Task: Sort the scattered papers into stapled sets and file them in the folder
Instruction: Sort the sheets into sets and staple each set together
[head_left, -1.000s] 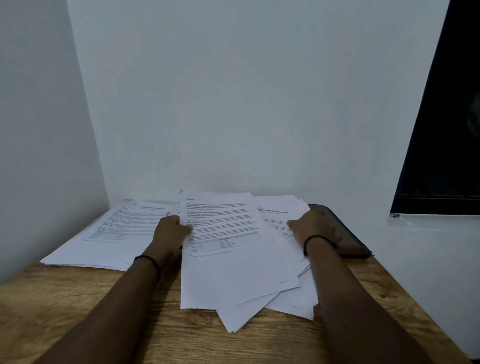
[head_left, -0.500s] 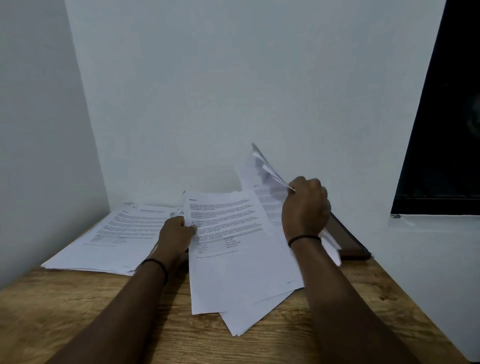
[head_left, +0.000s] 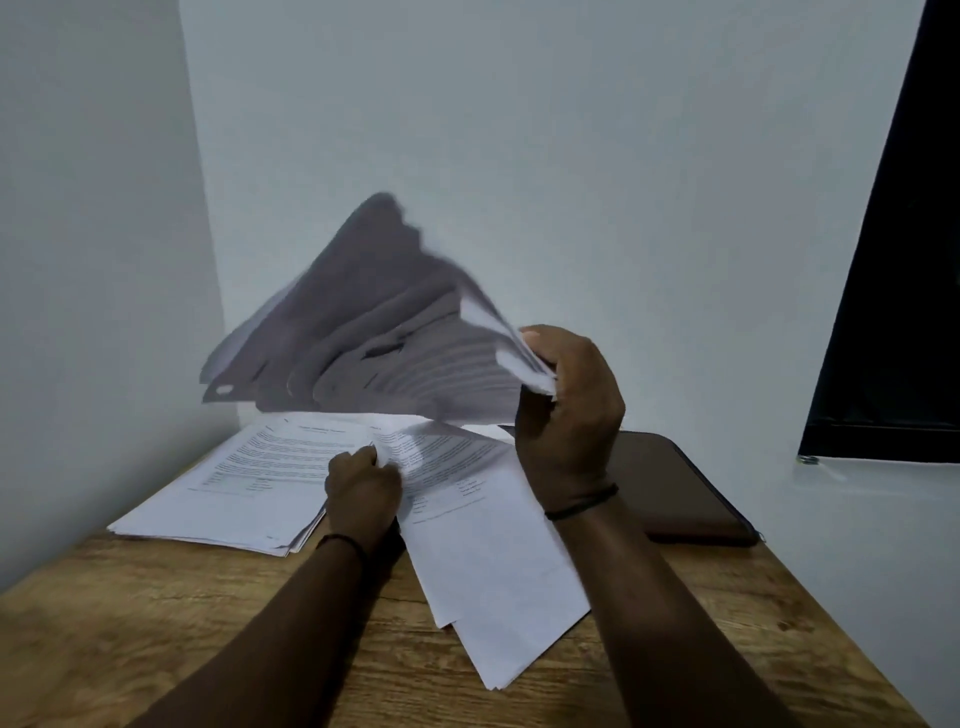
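The right hand (head_left: 569, 410) is gripping a fanned bundle of white printed sheets (head_left: 384, 343) by one corner, fingers and thumb curled round it, and is holding it up above the back of the wooden desk (head_left: 156, 623). The left hand (head_left: 363, 491) is pinching the upper edge of the loose white pages (head_left: 488, 545) lying in the middle of the desk, which are reaching toward its near edge. To the left of that hand, a flatter stack of white printed papers (head_left: 234, 483) is resting against the left edge, near the back left corner. Toward the back right corner, a dark brown zip-edged folder (head_left: 675, 488) is lying closed beside the loose pages, partly behind the right wrist.

The step in hand looks like sorting: pulling one group of sheets away from the rest. The next move probably calls for setting the lifted bundle down apart from the other piles and squaring its edges so it can be stapled.

The raised sheets are blurring badly, so their count and print are not readable. No stapler is showing. The text on the flat pages is too small to make out.
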